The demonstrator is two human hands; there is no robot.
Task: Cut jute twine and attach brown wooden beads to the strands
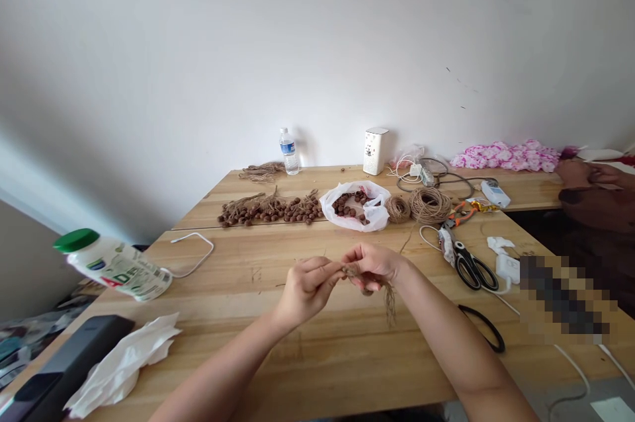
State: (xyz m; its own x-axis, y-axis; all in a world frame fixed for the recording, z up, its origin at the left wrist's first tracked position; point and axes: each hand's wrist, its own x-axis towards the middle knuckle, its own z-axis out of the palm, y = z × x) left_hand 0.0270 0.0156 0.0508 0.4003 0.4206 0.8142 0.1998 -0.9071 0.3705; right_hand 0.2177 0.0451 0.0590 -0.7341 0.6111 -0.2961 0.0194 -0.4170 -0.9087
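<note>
Forearms (231, 366), bottom edge: converging.
Left hand (305, 290), centre: pinching jute twine (350, 270), apparently to steady it.
Right hand (370, 265), centre: pinching same twine, strands dangling.
Twine ball (430, 206), right of centre: presumably for reach.

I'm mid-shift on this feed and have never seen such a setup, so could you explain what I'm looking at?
There is no machine here: you see a person's two bare hands. The single picture comes from a camera worn on the head, looking forward and down. The left hand and right hand meet over a wooden table, pinching a twine piece; loose strands hang below. Beyond them lie bunches of brown balls, a white plastic bag with more inside, and twine coils. Scissors lie to the right; a green-capped bottle is to the left. Part of what is held is hidden.
</note>
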